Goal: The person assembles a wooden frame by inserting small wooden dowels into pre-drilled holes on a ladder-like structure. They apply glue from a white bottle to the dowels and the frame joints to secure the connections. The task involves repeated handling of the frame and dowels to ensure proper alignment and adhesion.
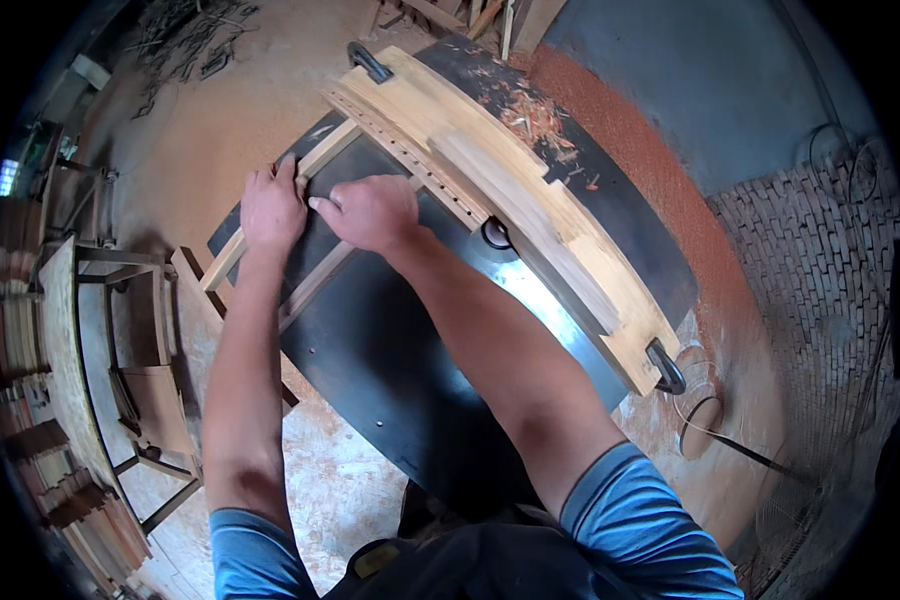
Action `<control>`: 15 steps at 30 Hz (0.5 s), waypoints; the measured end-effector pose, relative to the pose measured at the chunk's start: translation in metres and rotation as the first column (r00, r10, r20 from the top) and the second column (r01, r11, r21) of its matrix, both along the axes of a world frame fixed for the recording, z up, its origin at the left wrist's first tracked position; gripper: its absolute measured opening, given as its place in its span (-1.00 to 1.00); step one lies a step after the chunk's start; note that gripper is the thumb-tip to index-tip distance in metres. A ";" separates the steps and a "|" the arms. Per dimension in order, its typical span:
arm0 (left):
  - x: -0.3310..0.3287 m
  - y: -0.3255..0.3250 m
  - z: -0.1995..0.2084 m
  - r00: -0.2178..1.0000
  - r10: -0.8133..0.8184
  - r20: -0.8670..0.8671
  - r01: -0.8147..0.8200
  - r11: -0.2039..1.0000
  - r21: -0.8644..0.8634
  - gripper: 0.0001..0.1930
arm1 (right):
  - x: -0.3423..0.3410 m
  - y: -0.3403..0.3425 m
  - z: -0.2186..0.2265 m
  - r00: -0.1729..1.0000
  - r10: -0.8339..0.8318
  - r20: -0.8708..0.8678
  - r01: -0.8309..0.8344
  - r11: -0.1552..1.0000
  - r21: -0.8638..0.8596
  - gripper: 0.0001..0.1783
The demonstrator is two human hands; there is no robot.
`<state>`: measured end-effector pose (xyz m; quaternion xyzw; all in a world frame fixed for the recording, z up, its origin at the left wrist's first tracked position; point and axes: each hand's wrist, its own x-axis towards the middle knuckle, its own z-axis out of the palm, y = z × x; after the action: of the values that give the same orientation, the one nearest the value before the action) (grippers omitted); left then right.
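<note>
Left hand [273, 212], right hand [378, 212] at two wooden bars [329, 149] — two clamps [372, 65].

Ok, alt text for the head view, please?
A person's left hand grips a pale wooden slat, while the curled right hand is at a second slat, above a dark tabletop. Beside them lies a long wooden board with a black clamp at each end; wood shavings lie beyond it.

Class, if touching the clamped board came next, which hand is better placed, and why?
Probably the right hand: it sits nearer the clamped board, while the left hand is on a wooden rail farther away.
</note>
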<state>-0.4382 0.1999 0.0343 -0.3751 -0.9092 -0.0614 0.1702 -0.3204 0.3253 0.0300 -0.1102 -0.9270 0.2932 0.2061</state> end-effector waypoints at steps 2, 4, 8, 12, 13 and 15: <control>0.033 -0.004 0.003 0.977 -0.054 0.206 0.020 0.986 0.163 -0.65 | 0.002 0.010 -0.013 0.994 -0.044 -0.103 0.039 0.998 -0.052 -0.62; 0.085 -0.028 0.001 0.946 -0.179 0.269 0.131 0.974 0.186 -0.64 | 0.006 0.014 -0.026 0.951 -0.086 -0.295 0.054 0.992 -0.116 -0.62; 0.114 -0.040 0.005 0.934 -0.056 0.352 0.074 0.997 -0.036 -0.77 | 0.053 -0.033 0.014 0.927 -0.098 -0.361 0.000 0.965 -0.262 -0.73; 0.122 -0.061 0.018 0.954 -0.076 0.289 0.035 0.989 0.141 -0.84 | 0.122 -0.076 0.023 0.997 -0.059 -0.048 0.004 0.674 -0.739 -0.78; 0.131 -0.070 0.030 0.948 -0.066 0.310 0.030 0.992 0.119 -0.83 | 0.138 -0.078 0.026 0.995 -0.001 0.100 0.083 0.575 -0.814 -0.77; 0.161 -0.088 0.055 0.944 -0.095 0.315 0.050 0.988 0.147 -0.81 | 0.159 -0.086 0.019 1.000 -0.024 -0.017 -0.004 0.454 -0.891 -0.67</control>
<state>-0.2776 0.1114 0.0895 -0.3807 -0.9039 -0.1901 0.0428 -0.1613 0.2394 0.0487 -0.2033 -0.6337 0.7345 0.1323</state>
